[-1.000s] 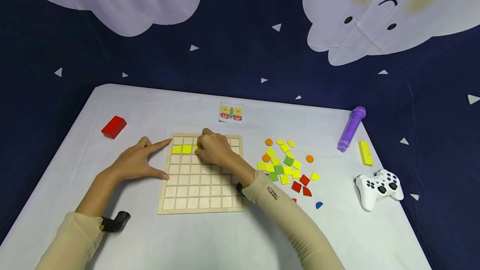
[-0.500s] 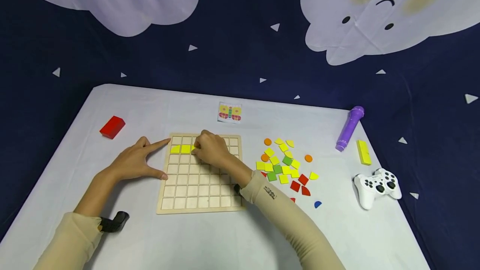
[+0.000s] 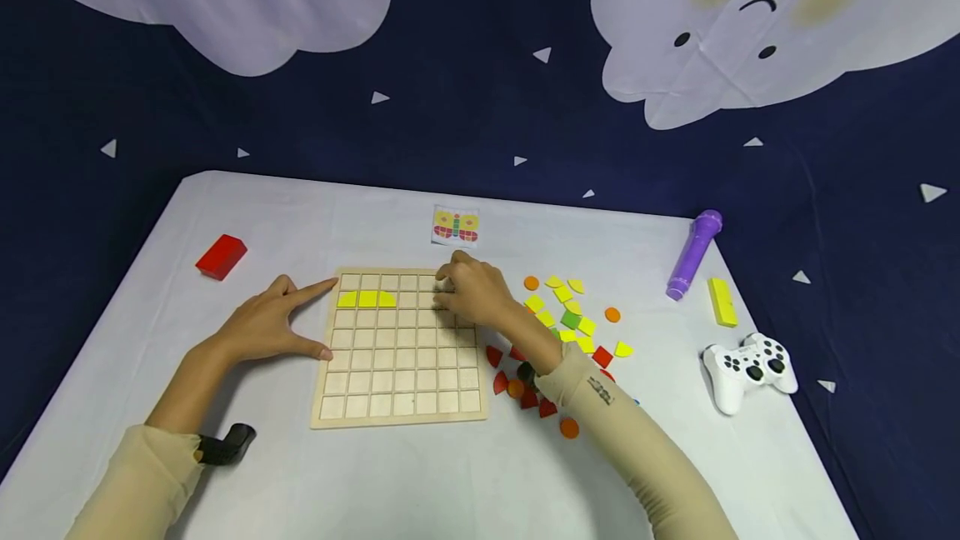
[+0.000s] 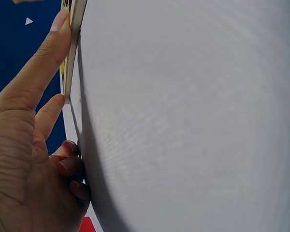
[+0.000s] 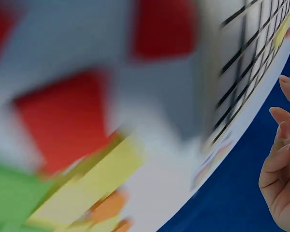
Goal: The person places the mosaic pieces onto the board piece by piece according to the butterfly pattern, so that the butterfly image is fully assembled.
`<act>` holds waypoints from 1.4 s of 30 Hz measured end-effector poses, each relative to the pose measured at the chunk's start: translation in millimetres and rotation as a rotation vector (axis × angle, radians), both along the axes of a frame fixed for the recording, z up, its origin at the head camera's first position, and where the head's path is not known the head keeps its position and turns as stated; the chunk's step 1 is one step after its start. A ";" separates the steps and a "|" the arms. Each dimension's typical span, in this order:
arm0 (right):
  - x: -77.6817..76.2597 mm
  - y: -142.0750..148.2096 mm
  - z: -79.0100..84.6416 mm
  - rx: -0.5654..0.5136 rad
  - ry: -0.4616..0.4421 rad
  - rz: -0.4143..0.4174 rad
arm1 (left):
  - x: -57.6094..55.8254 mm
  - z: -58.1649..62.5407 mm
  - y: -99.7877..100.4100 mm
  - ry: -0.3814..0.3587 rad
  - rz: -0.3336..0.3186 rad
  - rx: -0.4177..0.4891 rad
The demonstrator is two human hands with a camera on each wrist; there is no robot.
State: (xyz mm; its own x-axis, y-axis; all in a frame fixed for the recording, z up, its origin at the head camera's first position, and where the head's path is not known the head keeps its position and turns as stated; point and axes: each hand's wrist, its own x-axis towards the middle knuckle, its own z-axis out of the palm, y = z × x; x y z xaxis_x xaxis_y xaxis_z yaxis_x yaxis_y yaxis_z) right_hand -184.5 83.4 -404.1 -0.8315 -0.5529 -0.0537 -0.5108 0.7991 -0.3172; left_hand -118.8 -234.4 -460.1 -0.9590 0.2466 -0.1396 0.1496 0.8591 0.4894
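Observation:
A wooden grid board [image 3: 397, 398] lies on the white table. Three yellow pieces [image 3: 367, 298] fill neighbouring cells in its second row: a square between two round-cornered ones. My left hand [image 3: 258, 327] touches the board's left edge with spread thumb and forefinger; the left wrist view shows its other fingers curled beside the board's edge [image 4: 76, 21]. Over the board's upper right part is my right hand [image 3: 480, 294]. In the right wrist view, this hand [image 5: 282, 179] has thumb and forefinger apart with nothing between them. Loose yellow tiles [image 3: 587, 326] lie right of it, partly hidden by the forearm.
Red pieces [image 3: 547, 408] and orange discs [image 3: 569, 428] lie near the right forearm. A butterfly picture card [image 3: 455, 227] is behind the board. A red block [image 3: 221, 257] sits left; a purple microphone [image 3: 694, 255], yellow block [image 3: 722, 302] and white game controller [image 3: 750, 372] sit right.
My right hand has let go of the third yellow piece, which now shows in its cell, and moved right across the board. The left hand keeps its place at the edge.

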 end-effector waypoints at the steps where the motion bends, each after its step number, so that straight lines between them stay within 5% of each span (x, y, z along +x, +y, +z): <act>1: -2.0 7.9 -0.4 0.000 0.001 -0.019 | 0.0 -0.1 -0.1 0.000 0.001 -0.001; 15: -20.9 101.8 -12.2 0.043 -0.006 -0.280 | -1.1 1.0 1.0 -0.023 0.005 -0.015; 42: -27.9 120.8 -23.0 0.105 0.024 -0.276 | -2.1 -0.5 1.0 -0.034 0.005 -0.021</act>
